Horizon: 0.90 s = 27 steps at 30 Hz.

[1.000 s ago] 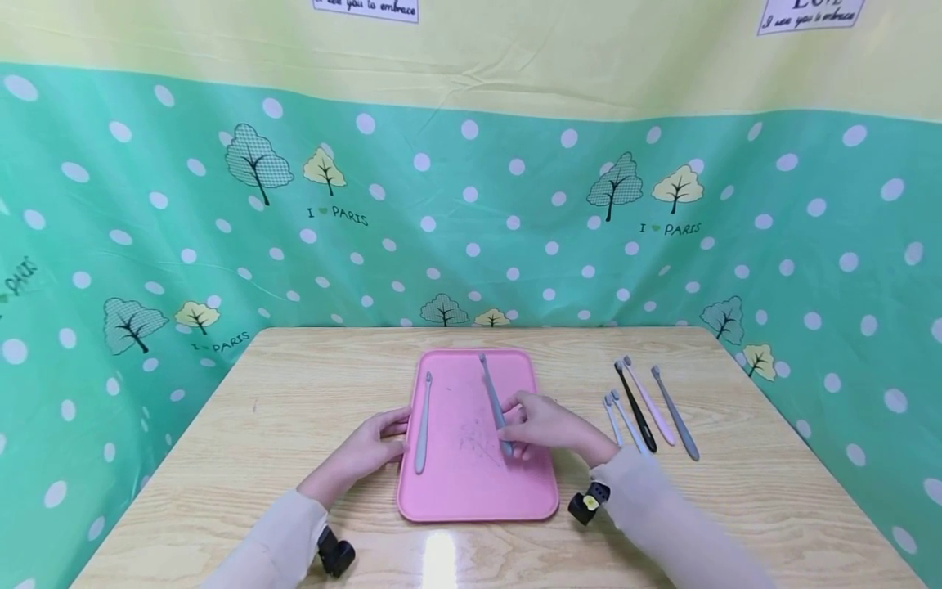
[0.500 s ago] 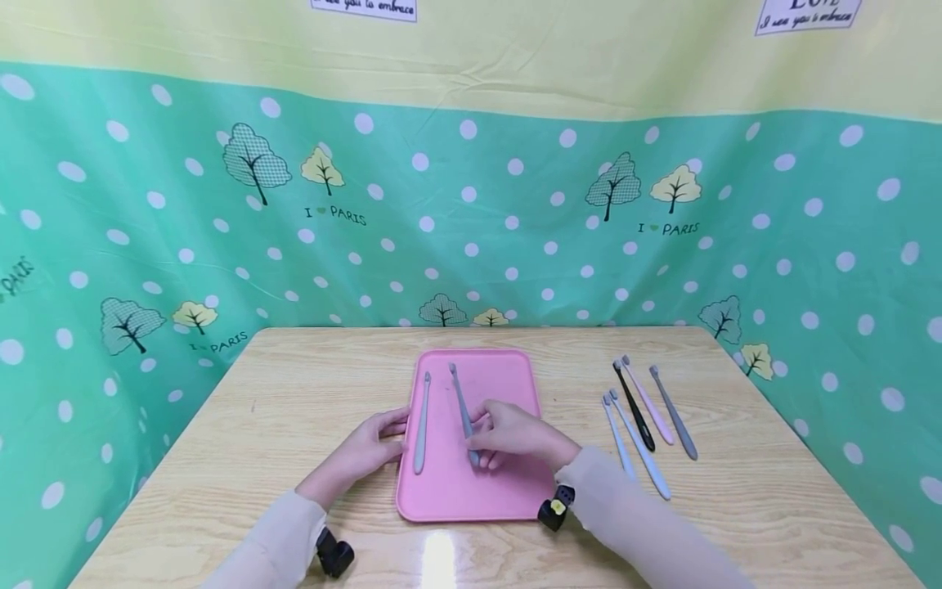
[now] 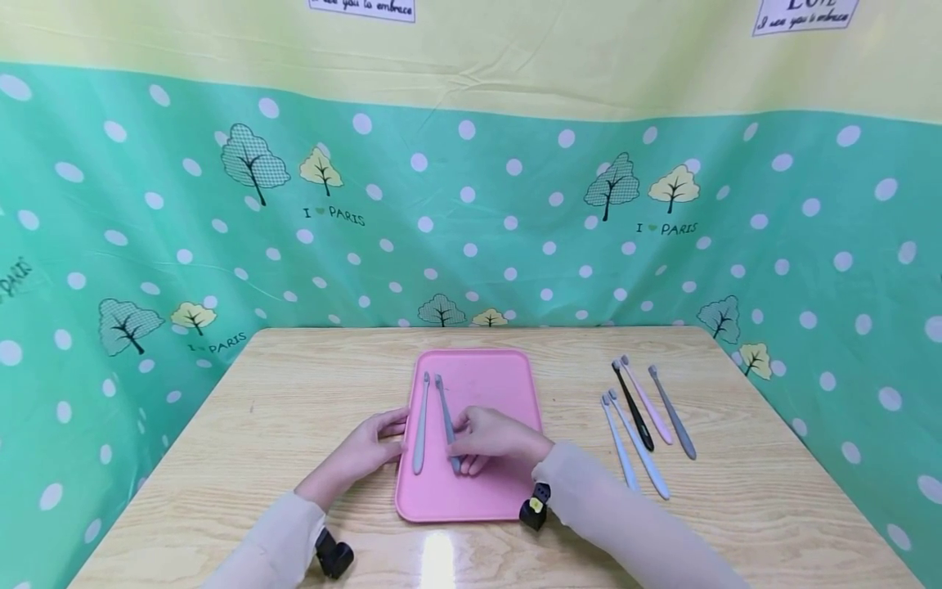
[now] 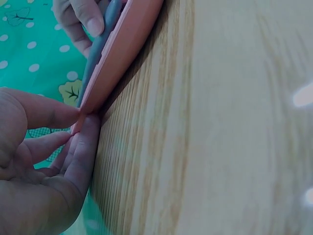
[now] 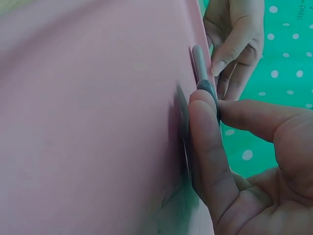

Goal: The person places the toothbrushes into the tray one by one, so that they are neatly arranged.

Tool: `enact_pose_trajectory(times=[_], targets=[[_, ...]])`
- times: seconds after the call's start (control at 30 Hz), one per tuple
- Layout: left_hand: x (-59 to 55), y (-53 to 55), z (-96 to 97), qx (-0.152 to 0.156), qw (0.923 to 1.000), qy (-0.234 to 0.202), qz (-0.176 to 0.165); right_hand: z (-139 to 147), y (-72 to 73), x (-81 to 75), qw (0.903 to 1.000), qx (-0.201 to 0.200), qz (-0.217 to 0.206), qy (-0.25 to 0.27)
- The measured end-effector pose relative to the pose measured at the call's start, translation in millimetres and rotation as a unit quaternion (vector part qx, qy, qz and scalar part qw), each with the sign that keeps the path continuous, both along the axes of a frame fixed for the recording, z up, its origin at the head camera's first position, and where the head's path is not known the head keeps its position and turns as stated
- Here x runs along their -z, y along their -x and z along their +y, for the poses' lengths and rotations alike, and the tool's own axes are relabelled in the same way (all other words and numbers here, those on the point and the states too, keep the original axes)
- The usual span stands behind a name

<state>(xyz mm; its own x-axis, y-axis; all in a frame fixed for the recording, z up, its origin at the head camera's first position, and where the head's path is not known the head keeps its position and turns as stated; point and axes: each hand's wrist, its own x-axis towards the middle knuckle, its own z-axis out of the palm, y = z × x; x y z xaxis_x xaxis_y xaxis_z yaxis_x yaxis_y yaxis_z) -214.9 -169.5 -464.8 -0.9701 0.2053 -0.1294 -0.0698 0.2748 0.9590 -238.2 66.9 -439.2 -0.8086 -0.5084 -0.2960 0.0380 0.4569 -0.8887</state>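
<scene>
A pink tray [image 3: 482, 372] lies on the wooden table. My left hand [image 3: 365, 446] pinches its left rim between thumb and fingers, as the left wrist view shows. Along that side of the tray lies a grey toothbrush [image 3: 422, 425], head away from me. My right hand [image 3: 491, 438] is over the tray and pinches a darker blue-grey toothbrush [image 3: 445, 405] by its handle, just right of the first one. The two toothbrushes are slightly apart in the head view. In the right wrist view the held handle [image 5: 209, 90] sits between thumb and fingers, close above the tray.
On the table's right lie several more toothbrushes: two light blue ones [image 3: 639, 446], a black one [image 3: 634, 409], a pink one [image 3: 648, 401] and a blue-grey one [image 3: 673, 413]. A green dotted curtain [image 3: 471, 270] hangs behind the table.
My right hand has moved left across the tray with the blue-grey toothbrush, bringing it beside the lying one. My left hand has stayed on the tray's rim.
</scene>
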Motion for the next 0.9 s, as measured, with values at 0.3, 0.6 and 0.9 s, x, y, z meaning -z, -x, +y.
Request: enact_pose_trajectory(times=[0.3,0.6,0.9], targets=[[-0.7,-1.1,0.0,0.004,1.0,-0.005,-0.002,-9,2.0,4.5,0.9999,0.01,-0.01,0.003],[-2.8,-1.8,0.0,0.002,1.0,-0.004,-0.002,-15,3.6,3.2,0.9998,0.015,-0.001,-0.011],[-1.8,-1.6,1.2,0.001,1.0,0.002,0.005,-15,2.8,3.2,0.9999,0.01,-0.006,-0.001]])
